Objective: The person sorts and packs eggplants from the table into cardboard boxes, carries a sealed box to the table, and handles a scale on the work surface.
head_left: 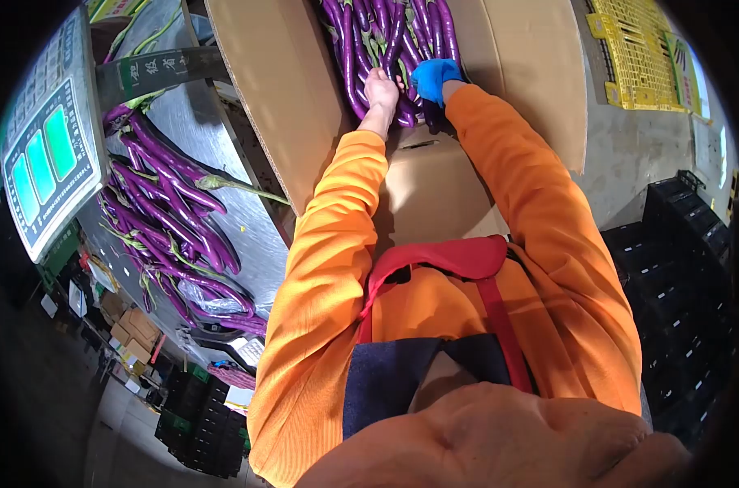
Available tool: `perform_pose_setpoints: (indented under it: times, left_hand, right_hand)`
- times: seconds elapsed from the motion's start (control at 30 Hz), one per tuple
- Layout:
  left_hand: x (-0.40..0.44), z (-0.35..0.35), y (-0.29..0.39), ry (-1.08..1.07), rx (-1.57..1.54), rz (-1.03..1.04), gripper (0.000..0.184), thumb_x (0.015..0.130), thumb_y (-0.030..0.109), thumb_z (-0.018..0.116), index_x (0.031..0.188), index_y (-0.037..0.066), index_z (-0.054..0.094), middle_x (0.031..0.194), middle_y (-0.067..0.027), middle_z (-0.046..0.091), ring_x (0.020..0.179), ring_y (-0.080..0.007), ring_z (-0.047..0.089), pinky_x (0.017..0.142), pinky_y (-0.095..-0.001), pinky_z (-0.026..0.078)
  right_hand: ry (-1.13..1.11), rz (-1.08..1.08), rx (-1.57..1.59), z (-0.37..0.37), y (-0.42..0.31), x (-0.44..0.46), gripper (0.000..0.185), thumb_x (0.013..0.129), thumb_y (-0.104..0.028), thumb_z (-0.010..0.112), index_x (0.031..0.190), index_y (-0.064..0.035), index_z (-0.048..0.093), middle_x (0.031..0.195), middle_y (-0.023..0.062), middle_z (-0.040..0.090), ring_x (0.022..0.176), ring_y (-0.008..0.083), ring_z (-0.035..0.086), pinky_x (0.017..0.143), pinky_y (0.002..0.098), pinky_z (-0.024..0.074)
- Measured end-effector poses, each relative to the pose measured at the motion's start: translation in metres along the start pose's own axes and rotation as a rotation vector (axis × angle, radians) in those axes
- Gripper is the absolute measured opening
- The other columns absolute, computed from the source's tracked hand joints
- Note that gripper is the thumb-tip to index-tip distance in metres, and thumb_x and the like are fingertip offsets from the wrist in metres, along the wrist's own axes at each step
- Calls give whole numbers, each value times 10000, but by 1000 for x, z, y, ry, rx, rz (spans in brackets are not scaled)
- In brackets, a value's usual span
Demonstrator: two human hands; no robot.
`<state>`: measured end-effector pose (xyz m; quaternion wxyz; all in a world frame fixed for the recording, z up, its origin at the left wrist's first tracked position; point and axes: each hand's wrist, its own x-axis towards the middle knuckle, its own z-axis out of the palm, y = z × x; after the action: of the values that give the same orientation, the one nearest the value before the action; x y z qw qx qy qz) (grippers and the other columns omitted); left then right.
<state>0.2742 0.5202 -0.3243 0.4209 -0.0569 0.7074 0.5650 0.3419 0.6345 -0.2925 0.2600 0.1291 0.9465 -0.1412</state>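
Observation:
Long purple eggplants (pixel 395 28) lie side by side in an open cardboard box (pixel 284 81) in front of me. My bare left hand (pixel 382 91) is closed around an eggplant near the close end of the pile. To its right, my right hand (pixel 435 79) in a blue glove is curled down onto the eggplants at the box's right side. Its fingertips are partly hidden, but they look closed on an eggplant. Both hands are inside the box, a short gap apart.
More eggplants (pixel 170 203) are heaped on a metal surface (pixel 243 199) at left, beside a scale display (pixel 48 163) with green screens. A yellow crate (pixel 642 53) stands at upper right, black crates (pixel 671 301) at right. The box's near flap (pixel 435 191) folds toward me.

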Motion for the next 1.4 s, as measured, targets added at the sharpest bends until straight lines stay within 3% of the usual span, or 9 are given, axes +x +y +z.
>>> perform_pose_setpoints:
  times: [0.07, 0.2, 0.4, 0.53, 0.7, 0.83, 1.1, 1.2, 1.4]
  left_hand:
    - [-7, 2, 2, 112, 420, 84, 218, 941, 167, 368, 1039, 34, 511, 855, -198, 623, 754, -294, 624, 629, -424, 500]
    - [-21, 2, 4, 186, 659, 215, 224, 925, 167, 395, 1089, 58, 503, 893, -241, 612, 865, -364, 611, 724, -444, 470]
    - [-33, 6, 17, 204, 650, 139, 232, 891, 183, 467, 1060, 32, 516, 949, -269, 599, 925, -409, 582, 802, -453, 452]
    - [-33, 7, 29, 175, 799, 40, 304, 863, 223, 528, 1066, -3, 510, 984, -273, 595, 956, -403, 578, 830, -440, 456]
    - [-31, 5, 30, 164, 895, -32, 326, 854, 237, 542, 1047, -22, 489, 978, -267, 600, 948, -400, 586, 829, -442, 468]
    - [-28, 6, 27, 211, 846, -71, 348, 842, 246, 561, 1046, -26, 488, 984, -270, 597, 952, -398, 586, 831, -440, 469]
    - [-15, -2, 23, 139, 928, 2, 362, 808, 281, 609, 1008, -18, 571, 975, -262, 606, 942, -370, 599, 812, -424, 482]
    - [-22, -3, 31, 72, 978, 3, 352, 800, 278, 622, 1013, 0, 589, 993, -243, 610, 944, -351, 605, 806, -415, 488]
    - [-20, -5, 37, 72, 967, -18, 393, 772, 305, 659, 1023, 9, 598, 979, -221, 623, 920, -334, 617, 794, -392, 500]
  right_hand:
    - [-18, 2, 35, 3, 1, 1, 178, 710, -164, 569, 855, -124, 664, 897, 132, 646, 784, 295, 631, 671, 409, 513]
    - [65, 44, 196, 12, 1, 4, 222, 721, -178, 568, 921, -133, 651, 924, 150, 640, 799, 306, 628, 682, 411, 512]
    - [318, 307, 389, -6, -9, 23, 241, 768, -210, 551, 978, -124, 631, 941, 156, 636, 834, 307, 624, 702, 416, 506]
    - [276, 29, 61, -12, 1, 46, 216, 817, -198, 508, 976, -121, 633, 904, 146, 643, 824, 304, 628, 686, 420, 506]
    - [280, 123, 302, -12, 4, 48, 196, 837, -170, 474, 923, -103, 637, 868, 131, 641, 809, 303, 630, 667, 424, 505]
    - [174, 50, -46, -28, 2, 50, 190, 827, -149, 470, 880, -74, 636, 848, 123, 633, 801, 299, 630, 653, 424, 504]
    - [475, -46, -240, -45, 21, 81, 201, 752, -125, 557, 923, -72, 647, 905, 118, 642, 817, 298, 633, 694, 371, 501]
    - [571, 148, 424, -49, 23, 64, 294, 796, -228, 560, 1067, -116, 581, 1089, 137, 586, 947, 308, 588, 779, 450, 472]
    - [350, -32, -133, -50, -3, 32, 508, 793, -381, 571, 1243, -168, 468, 1331, 105, 414, 1199, 306, 420, 949, 551, 321]
